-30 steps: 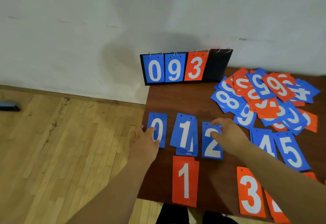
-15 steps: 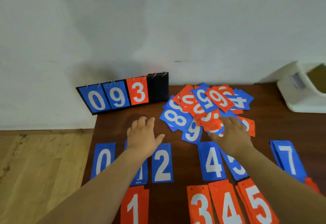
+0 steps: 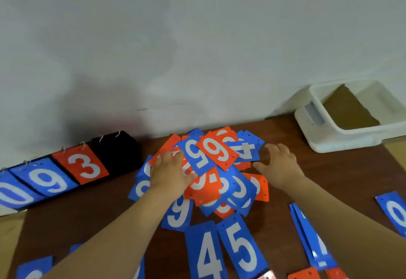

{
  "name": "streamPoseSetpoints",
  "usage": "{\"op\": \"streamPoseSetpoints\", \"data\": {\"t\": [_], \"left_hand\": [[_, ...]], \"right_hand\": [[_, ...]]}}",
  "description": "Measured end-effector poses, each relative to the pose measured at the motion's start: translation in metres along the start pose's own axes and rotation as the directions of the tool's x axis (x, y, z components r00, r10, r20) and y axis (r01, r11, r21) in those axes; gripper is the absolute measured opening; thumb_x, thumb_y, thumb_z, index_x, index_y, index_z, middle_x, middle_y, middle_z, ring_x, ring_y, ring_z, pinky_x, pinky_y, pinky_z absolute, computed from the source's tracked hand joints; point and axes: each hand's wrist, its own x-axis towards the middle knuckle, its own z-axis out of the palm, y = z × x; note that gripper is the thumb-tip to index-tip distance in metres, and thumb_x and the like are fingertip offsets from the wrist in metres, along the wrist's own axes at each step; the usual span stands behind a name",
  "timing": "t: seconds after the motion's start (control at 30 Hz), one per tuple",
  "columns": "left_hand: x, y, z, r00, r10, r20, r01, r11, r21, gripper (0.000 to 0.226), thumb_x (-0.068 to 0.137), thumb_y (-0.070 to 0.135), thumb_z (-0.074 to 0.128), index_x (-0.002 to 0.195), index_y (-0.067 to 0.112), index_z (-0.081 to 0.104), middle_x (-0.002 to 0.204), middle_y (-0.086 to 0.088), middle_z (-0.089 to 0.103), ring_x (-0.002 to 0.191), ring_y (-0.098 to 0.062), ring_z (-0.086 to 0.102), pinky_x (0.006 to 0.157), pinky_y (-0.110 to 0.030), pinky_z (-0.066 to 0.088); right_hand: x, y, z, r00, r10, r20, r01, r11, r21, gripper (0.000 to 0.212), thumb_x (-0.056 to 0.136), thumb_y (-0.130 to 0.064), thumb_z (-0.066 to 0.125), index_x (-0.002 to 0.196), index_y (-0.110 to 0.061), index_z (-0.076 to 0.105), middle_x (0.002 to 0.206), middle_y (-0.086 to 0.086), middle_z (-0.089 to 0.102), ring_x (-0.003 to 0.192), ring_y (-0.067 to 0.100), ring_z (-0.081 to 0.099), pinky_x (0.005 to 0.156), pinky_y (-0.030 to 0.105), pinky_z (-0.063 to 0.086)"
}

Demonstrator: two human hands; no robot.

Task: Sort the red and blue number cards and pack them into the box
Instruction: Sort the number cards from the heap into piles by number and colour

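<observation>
A jumbled pile of red and blue number cards (image 3: 211,166) lies on the dark brown table (image 3: 92,219) near the wall. My left hand (image 3: 170,174) rests flat on the pile's left side, fingers straight. My right hand (image 3: 280,165) hovers or rests at the pile's right edge with fingers spread, holding nothing. In front of the pile lie a blue 4 card (image 3: 207,254) and a blue 5 card (image 3: 241,248) side by side. A white box (image 3: 342,138) with a brown bottom stands at the back right corner.
A black flip scoreboard (image 3: 66,173) showing 0, 9, 3 leans against the wall at the left. More blue cards (image 3: 312,243) lie at the right under my forearm, and red cards (image 3: 304,274) at the bottom edge. Wooden floor shows left of the table.
Both hands have moved from the sorted front row up to the mixed pile, and the view has swung right so the white box shows fully.
</observation>
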Motion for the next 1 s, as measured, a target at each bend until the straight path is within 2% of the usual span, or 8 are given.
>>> {"op": "streamPoseSetpoints", "data": {"t": [0.23,0.37,0.47,0.57,0.63,0.73,0.83,1.0], "left_hand": [[0.073,0.019,0.006,0.996,0.087,0.035,-0.088,0.996,0.024,0.093,0.079,0.076,0.062,0.155,0.034,0.029,0.157,-0.004,0.033,0.143,-0.029,0.032,0.117,-0.042,0.035],[0.097,0.017,0.017,0.988,0.13,0.088,-0.134,0.99,0.035,0.104,0.076,0.079,0.064,0.159,0.035,0.02,0.162,0.003,0.026,0.148,-0.024,0.024,0.121,-0.039,0.027],[0.096,0.009,0.03,0.986,0.149,0.072,-0.149,0.989,-0.006,0.106,0.074,0.081,0.065,0.159,0.037,0.019,0.163,0.008,0.025,0.148,-0.021,0.022,0.122,-0.039,0.024],[0.091,0.002,0.037,0.993,0.104,-0.059,-0.109,0.99,-0.084,0.101,0.069,0.072,0.077,0.153,0.036,0.033,0.149,0.006,0.043,0.138,-0.023,0.037,0.116,-0.042,0.033],[0.088,0.002,0.036,0.989,0.091,-0.118,-0.11,0.981,-0.16,0.09,0.073,0.054,0.084,0.149,0.034,0.04,0.138,0.003,0.049,0.129,-0.024,0.046,0.109,-0.039,0.04],[0.085,0.005,0.027,0.986,0.106,-0.13,-0.142,0.937,-0.319,0.068,0.092,0.024,0.074,0.151,0.028,0.042,0.142,0.001,0.053,0.128,-0.022,0.052,0.097,-0.027,0.043],[0.079,0.003,0.019,0.984,0.031,-0.176,-0.096,0.922,-0.374,0.057,0.102,0.023,0.059,0.155,0.026,0.039,0.153,0.002,0.047,0.137,-0.02,0.048,0.102,-0.029,0.044],[0.061,-0.008,0.01,0.967,-0.187,-0.175,0.073,0.856,-0.512,0.036,0.105,0.026,0.053,0.141,0.024,0.055,0.135,-0.002,0.054,0.123,-0.022,0.059,0.081,-0.026,0.054]], "right_hand": [[0.071,0.002,0.018,0.992,-0.124,0.016,0.123,0.992,0.008,0.08,0.087,-0.061,0.063,0.152,-0.026,0.034,0.161,0.008,0.028,0.146,0.033,0.03,0.117,0.046,0.032],[0.097,-0.003,0.035,0.986,-0.165,0.026,0.167,0.984,-0.069,0.098,0.081,-0.086,0.045,0.159,-0.034,0.015,0.168,0.0,0.013,0.155,0.031,0.01,0.124,0.052,0.022],[0.1,0.006,0.047,0.988,-0.153,0.029,0.155,0.984,-0.087,0.096,0.085,-0.082,0.044,0.16,-0.039,0.003,0.17,-0.006,0.007,0.156,0.03,0.001,0.122,0.051,0.019],[0.095,0.018,0.053,0.985,-0.156,-0.079,0.155,0.988,-0.02,0.088,0.087,-0.075,0.051,0.159,-0.04,0.015,0.166,-0.01,0.024,0.155,0.022,0.011,0.121,0.046,0.023],[0.091,0.021,0.051,0.983,-0.141,-0.118,0.144,0.989,0.02,0.08,0.088,-0.065,0.061,0.156,-0.037,0.028,0.159,-0.009,0.036,0.151,0.019,0.022,0.119,0.043,0.028],[0.089,0.02,0.046,0.989,-0.103,-0.108,0.11,0.992,0.067,0.073,0.088,-0.054,0.07,0.151,-0.036,0.039,0.15,-0.005,0.044,0.14,0.02,0.034,0.112,0.042,0.036],[0.089,0.018,0.042,0.996,-0.05,-0.075,0.062,0.984,0.165,0.071,0.086,-0.044,0.076,0.148,-0.037,0.041,0.142,-0.002,0.049,0.129,0.022,0.046,0.102,0.039,0.048],[0.075,0.031,0.035,0.996,0.051,-0.07,-0.024,0.938,0.347,0.062,0.09,-0.025,0.074,0.145,-0.03,0.047,0.134,0.001,0.056,0.116,0.02,0.058,0.087,0.03,0.051]]}}
